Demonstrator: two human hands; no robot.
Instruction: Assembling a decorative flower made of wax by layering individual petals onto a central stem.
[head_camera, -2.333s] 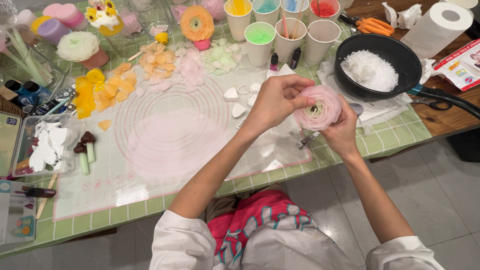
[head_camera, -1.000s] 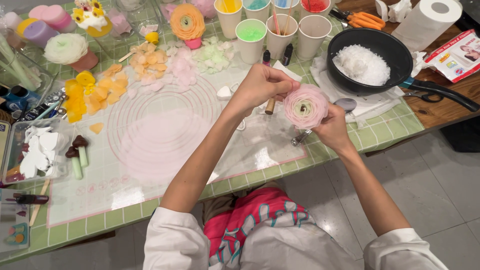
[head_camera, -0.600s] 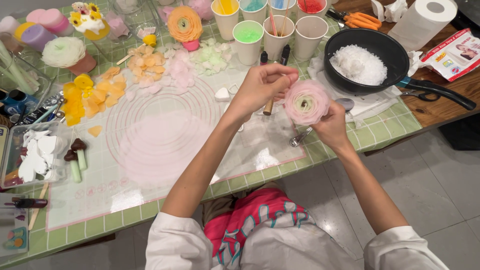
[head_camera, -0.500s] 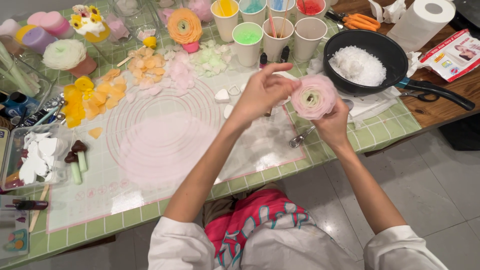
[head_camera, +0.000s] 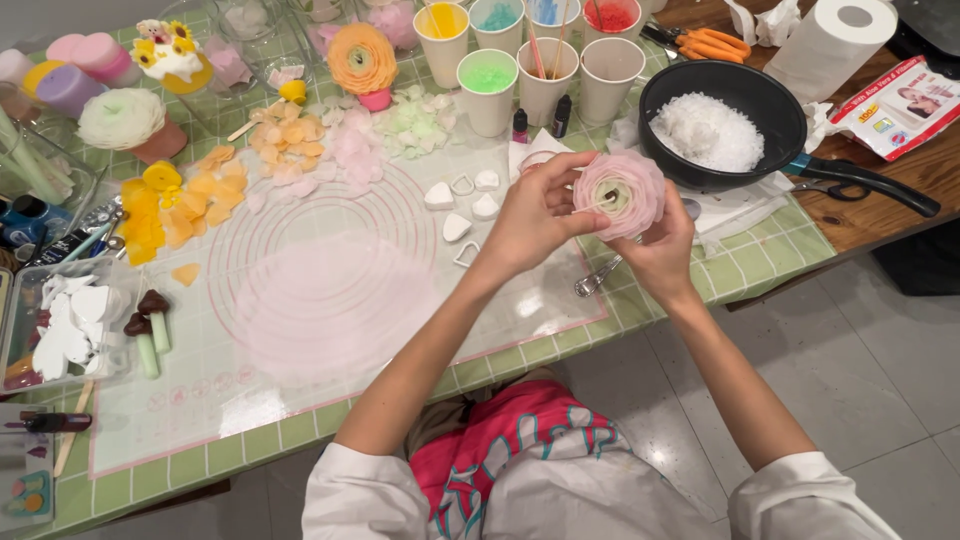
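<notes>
Carefully, the right hand (head_camera: 668, 252) grips the pink flower (head_camera: 620, 193) from below to steady it, while the left hand (head_camera: 535, 215) pinches a thin stick (head_camera: 597, 205) at its centre.

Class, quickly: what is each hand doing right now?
Left hand: fingers closed, pinching a thin stick at the pink flower.
Right hand: closed, holding the flower from behind.

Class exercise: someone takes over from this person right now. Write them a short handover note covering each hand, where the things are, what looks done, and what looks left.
Right hand: cups the pink flower from below, above the table edge.
Left hand: fingertips at the flower's centre, pinching a thin pale piece.
Nearby: pan of white granules, pink petals, heart cutters on the mat.
Done: flower has many layered petals.
Left: apparently the centre is being worked; loose petals remain.
</notes>
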